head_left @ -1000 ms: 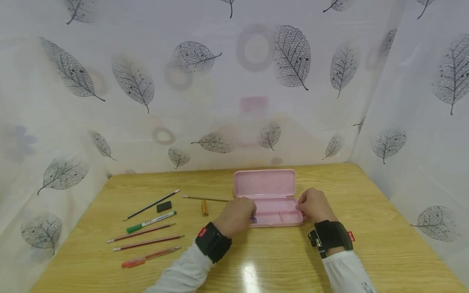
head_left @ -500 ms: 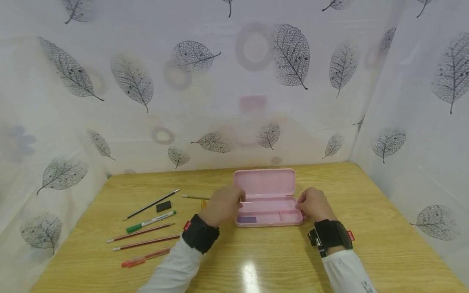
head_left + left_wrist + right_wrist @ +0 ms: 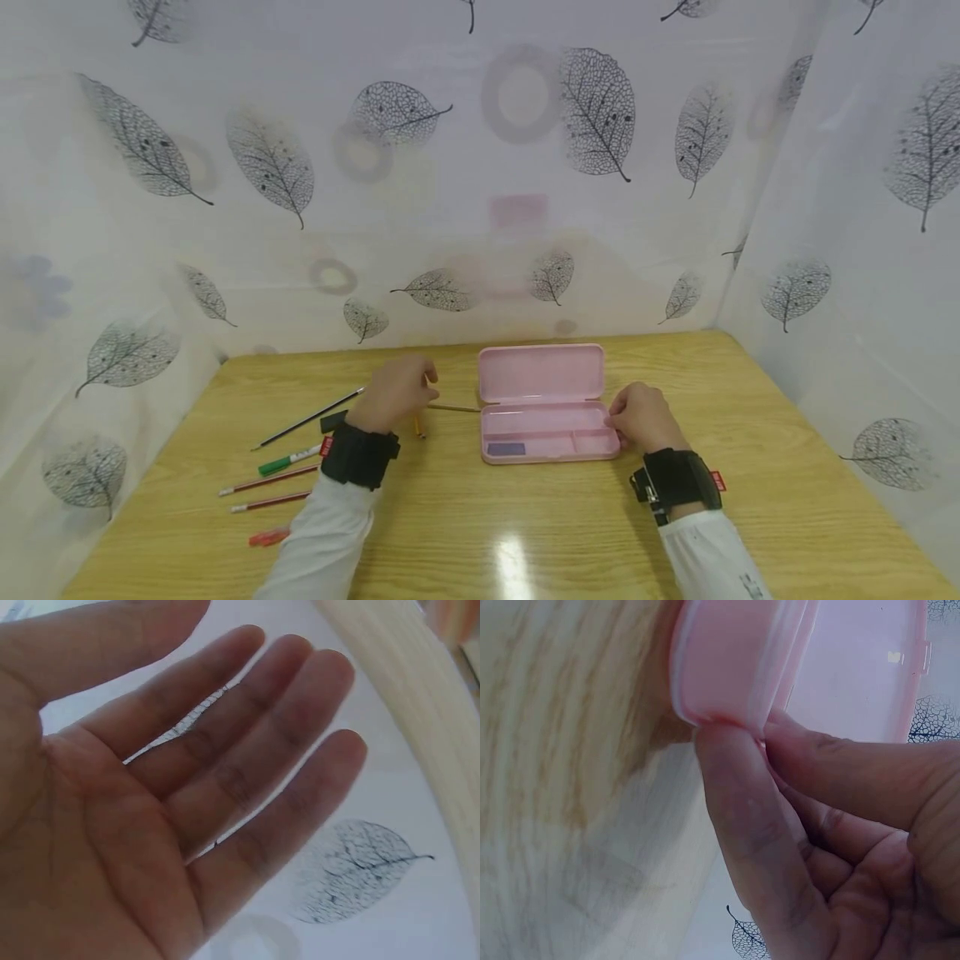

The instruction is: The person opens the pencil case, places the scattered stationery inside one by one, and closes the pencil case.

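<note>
An open pink pencil case stands on the table with its lid raised at the back. My right hand pinches the case's right end between thumb and finger; the right wrist view shows the fingertips on its pink wall. A flat blue-purple block lies in its front left compartment. My left hand hovers left of the case, fingers spread and holding nothing, as the left wrist view of the palm confirms. Near it are a small orange-yellow block and a gold-brown pencil, both partly hidden.
Left of the left hand lie a dark pencil, a black eraser, a green-capped marker, two red pencils and a red-capped pen, partly under the left arm. A leaf-printed curtain surrounds the wooden table.
My left hand has withdrawn from the pencil case and moved left, its fingers opening out; the blue-purple block in the front left compartment has come into full view. My right hand stays put.
</note>
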Demonstrator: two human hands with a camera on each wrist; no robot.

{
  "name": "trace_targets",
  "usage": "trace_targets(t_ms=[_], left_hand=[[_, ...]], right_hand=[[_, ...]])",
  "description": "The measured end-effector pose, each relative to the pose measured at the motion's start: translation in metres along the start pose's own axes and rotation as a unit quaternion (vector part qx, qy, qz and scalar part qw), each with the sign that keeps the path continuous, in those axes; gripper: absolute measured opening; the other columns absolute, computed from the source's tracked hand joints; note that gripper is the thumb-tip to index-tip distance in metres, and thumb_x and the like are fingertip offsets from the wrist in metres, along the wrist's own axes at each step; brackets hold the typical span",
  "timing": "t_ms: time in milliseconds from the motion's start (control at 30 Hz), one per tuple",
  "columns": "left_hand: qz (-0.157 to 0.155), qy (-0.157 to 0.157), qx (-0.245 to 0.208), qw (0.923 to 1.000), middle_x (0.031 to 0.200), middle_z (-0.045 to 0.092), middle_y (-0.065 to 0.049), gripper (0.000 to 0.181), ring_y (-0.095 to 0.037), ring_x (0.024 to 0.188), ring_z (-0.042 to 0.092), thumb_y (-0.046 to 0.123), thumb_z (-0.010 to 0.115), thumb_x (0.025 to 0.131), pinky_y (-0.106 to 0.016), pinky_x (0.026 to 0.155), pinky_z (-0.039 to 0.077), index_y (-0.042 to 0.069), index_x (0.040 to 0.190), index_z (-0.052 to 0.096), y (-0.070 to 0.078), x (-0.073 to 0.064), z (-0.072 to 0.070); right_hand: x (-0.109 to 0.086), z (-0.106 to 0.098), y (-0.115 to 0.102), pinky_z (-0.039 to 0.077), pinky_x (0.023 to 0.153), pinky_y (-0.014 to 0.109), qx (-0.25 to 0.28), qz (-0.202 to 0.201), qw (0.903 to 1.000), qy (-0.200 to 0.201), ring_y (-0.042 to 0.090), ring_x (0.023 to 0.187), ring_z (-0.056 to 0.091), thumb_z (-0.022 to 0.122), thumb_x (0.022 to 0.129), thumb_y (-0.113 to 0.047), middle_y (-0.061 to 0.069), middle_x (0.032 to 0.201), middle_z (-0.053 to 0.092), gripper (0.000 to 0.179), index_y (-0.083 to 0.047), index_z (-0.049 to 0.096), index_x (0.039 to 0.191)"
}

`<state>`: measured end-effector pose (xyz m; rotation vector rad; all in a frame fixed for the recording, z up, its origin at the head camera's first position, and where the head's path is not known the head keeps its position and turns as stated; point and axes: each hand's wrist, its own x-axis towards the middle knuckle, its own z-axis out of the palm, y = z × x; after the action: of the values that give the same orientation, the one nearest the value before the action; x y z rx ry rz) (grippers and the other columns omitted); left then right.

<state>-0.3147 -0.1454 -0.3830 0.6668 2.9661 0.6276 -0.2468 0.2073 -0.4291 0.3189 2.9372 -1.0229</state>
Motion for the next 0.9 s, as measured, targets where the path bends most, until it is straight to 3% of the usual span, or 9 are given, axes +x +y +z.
trace_targets(t_ms=[100, 267, 400, 500, 700, 833, 900], left_hand=[[-0.02, -0.008, 0.008, 0.9997, 0.098, 0.071, -0.01, 0.018, -0.024, 0.082, 0.065, 0.012, 0.078, 0.089, -0.043, 0.075, 0.056, -0.001, 0.102, 0.073, -0.007, 0.0, 0.002], [-0.066, -0.024, 0.03, 0.9971, 0.081, 0.065, -0.007, 0.021, -0.021, 0.069, 0.059, 0.015, 0.081, 0.087, -0.039, 0.065, 0.054, 0.001, 0.083, 0.066, -0.015, 0.003, 0.011], [-0.096, -0.039, 0.051, 0.9933, 0.079, 0.061, -0.005, 0.023, -0.021, 0.067, 0.056, 0.017, 0.081, 0.087, -0.036, 0.06, 0.05, 0.002, 0.089, 0.064, -0.017, 0.004, 0.018], [-0.1, -0.042, 0.059, 0.9924, 0.079, 0.062, -0.007, 0.023, -0.022, 0.068, 0.058, 0.016, 0.082, 0.085, -0.035, 0.058, 0.05, 0.001, 0.09, 0.065, -0.017, 0.006, 0.022], [-0.077, -0.036, 0.078, 0.9934, 0.079, 0.064, -0.01, 0.016, -0.024, 0.068, 0.061, 0.001, 0.08, 0.081, -0.037, 0.06, 0.053, -0.002, 0.089, 0.066, -0.013, 0.009, 0.028], [-0.088, -0.042, 0.068, 0.9929, 0.08, 0.063, -0.009, 0.015, -0.022, 0.068, 0.059, -0.006, 0.075, 0.081, -0.035, 0.059, 0.052, -0.003, 0.093, 0.066, -0.009, 0.01, 0.028], [-0.091, -0.041, 0.065, 0.9929, 0.076, 0.06, -0.007, 0.013, -0.021, 0.065, 0.056, -0.007, 0.073, 0.08, -0.033, 0.055, 0.049, -0.001, 0.087, 0.065, -0.007, 0.009, 0.029]], right_hand=[[0.0, 0.0, 0.0, 0.049, 0.053, 0.028, 0.001, 0.003, 1.0, -0.001, 0.019, 0.06, 0.06, 0.073, 0.089, 0.002, 0.011, 0.074, 0.063, 0.008, 0.005, 0.068, 0.084], [0.0, 0.0, 0.001, 0.049, 0.053, 0.029, -0.004, 0.003, 1.0, -0.001, 0.018, 0.059, 0.06, 0.073, 0.089, 0.002, 0.01, 0.073, 0.063, 0.008, 0.005, 0.069, 0.084], [0.001, 0.001, 0.001, 0.05, 0.053, 0.028, -0.008, 0.007, 0.9999, -0.003, 0.018, 0.059, 0.061, 0.073, 0.09, 0.001, 0.011, 0.073, 0.064, 0.008, 0.004, 0.069, 0.084], [0.002, 0.001, 0.001, 0.05, 0.052, 0.028, -0.01, 0.006, 0.9999, -0.002, 0.018, 0.058, 0.061, 0.073, 0.089, 0.001, 0.011, 0.074, 0.064, 0.008, 0.004, 0.069, 0.084], [0.001, 0.0, 0.001, 0.049, 0.052, 0.028, -0.002, -0.005, 1.0, 0.002, 0.018, 0.057, 0.061, 0.074, 0.088, 0.002, 0.01, 0.072, 0.064, 0.008, 0.005, 0.069, 0.083], [0.0, -0.001, 0.001, 0.048, 0.051, 0.028, -0.002, -0.011, 0.9999, 0.002, 0.017, 0.055, 0.061, 0.074, 0.088, 0.002, 0.009, 0.071, 0.063, 0.009, 0.004, 0.068, 0.082], [0.0, -0.001, 0.001, 0.048, 0.051, 0.028, -0.003, -0.009, 1.0, 0.0, 0.017, 0.055, 0.061, 0.073, 0.089, 0.002, 0.009, 0.071, 0.063, 0.009, 0.004, 0.068, 0.082]])
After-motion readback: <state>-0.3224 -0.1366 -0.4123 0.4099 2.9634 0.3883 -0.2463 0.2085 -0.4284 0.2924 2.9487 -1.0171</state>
